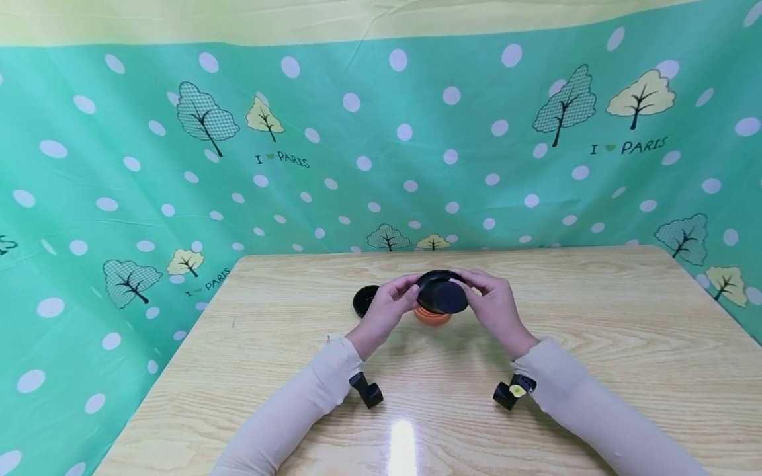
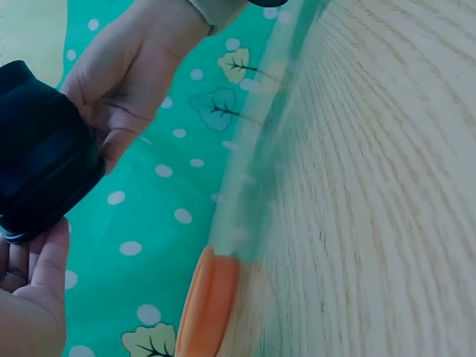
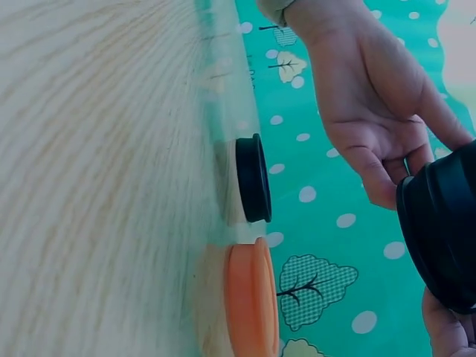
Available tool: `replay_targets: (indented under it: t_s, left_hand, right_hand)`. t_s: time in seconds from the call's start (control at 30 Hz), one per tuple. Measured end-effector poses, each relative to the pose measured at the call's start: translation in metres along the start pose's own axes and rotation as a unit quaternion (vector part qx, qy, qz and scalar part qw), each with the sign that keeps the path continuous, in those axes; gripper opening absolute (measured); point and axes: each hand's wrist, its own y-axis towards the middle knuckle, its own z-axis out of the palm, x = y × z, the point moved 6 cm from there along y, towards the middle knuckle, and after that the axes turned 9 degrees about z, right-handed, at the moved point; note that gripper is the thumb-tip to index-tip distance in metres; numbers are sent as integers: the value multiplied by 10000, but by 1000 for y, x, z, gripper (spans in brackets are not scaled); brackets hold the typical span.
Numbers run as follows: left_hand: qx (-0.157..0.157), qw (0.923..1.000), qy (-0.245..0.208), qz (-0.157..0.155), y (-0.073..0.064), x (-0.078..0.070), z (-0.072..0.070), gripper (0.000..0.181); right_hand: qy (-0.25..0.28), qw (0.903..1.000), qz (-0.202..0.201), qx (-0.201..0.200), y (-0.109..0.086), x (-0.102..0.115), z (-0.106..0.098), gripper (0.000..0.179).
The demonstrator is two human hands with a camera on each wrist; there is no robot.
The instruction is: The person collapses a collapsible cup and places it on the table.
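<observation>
your left hand [image 1: 385,309] and right hand [image 1: 497,309] grip the raised black cup-like piece [image 1: 446,295]; the orange piece [image 1: 433,319] and black dish [image 1: 362,301] sit separately below, so work seems unfinished.

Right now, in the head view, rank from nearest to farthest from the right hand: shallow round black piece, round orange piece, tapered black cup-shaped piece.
1. Tapered black cup-shaped piece: held by right hand and left hand.
2. Round orange piece: on the table, leftward.
3. Shallow round black piece: farther left, partly behind left hand.
</observation>
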Motion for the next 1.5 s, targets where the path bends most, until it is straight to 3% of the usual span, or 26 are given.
replay_targets:
  t_s: [0.17,0.27,0.37,0.63,0.83,1.03,1.23,1.5]
  left_hand:
    - [-19,10000,-42,48,0,0,0,76]
    - [-70,10000,37,30,0,0,1,69]
    - [-179,9997,167,5,0,0,2,58]
    - [-386,9982,457,88,2,-1,5,41]
    - [-550,9971,530,47,3,0,4,32]
    - [-468,9979,448,31,5,-1,5,27]
    - [-458,9979,342,-313,-1,-15,5,31]
    - [-524,9979,332,-210,-3,-21,0,34]
  right_hand:
    - [117,9999,-59,-44,5,-14,-2,24]
    - [251,9996,-115,-102,9,-27,-3,24]
    - [306,9991,-238,-171,9,-25,-3,24]
    - [147,9986,-394,-311,0,2,0,21]
    - [42,9987,-325,-377,4,-16,-1,22]
    - [-186,9991,-326,-200,7,-27,0,22]
    - [-541,9980,261,198,8,-38,1,28]
    - [-613,9908,960,735,6,-48,3,33]
